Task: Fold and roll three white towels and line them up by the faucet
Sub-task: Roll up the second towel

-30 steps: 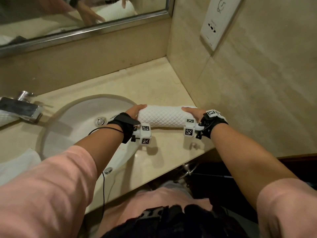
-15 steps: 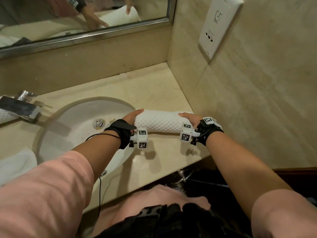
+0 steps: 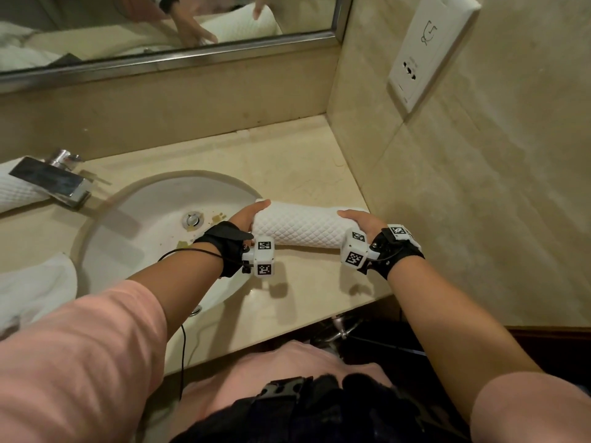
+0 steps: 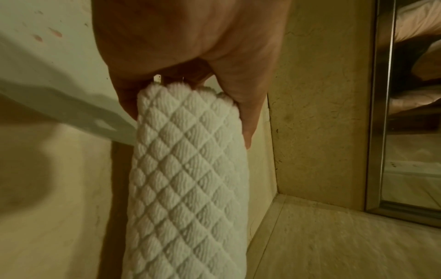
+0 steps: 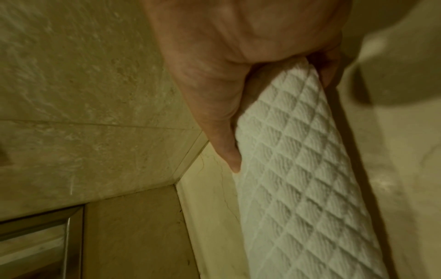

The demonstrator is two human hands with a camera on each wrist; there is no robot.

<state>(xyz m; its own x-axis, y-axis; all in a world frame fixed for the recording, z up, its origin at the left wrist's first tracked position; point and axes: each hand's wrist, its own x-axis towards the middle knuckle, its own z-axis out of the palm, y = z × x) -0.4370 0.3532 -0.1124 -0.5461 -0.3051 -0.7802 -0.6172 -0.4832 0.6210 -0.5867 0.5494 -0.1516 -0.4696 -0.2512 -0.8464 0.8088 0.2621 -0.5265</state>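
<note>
A rolled white quilted towel (image 3: 300, 223) is held level just above the beige counter (image 3: 287, 161), right of the sink. My left hand (image 3: 252, 214) grips its left end, thumb and fingers curled round the roll (image 4: 186, 169). My right hand (image 3: 361, 220) grips the right end (image 5: 298, 169) the same way. The chrome faucet (image 3: 52, 180) stands at the far left. Another rolled white towel (image 3: 16, 193) lies behind the faucet. A third white towel (image 3: 35, 289) lies loose at the lower left of the counter.
The white sink basin (image 3: 144, 225) with its drain (image 3: 193, 219) lies between the faucet and my hands. A tiled side wall (image 3: 479, 203) with a socket plate (image 3: 425, 49) stands close on the right. A mirror (image 3: 160, 24) runs along the back wall.
Both hands have kept their grip on the rolled towel and carried it slightly left, away from the side wall and toward the sink.
</note>
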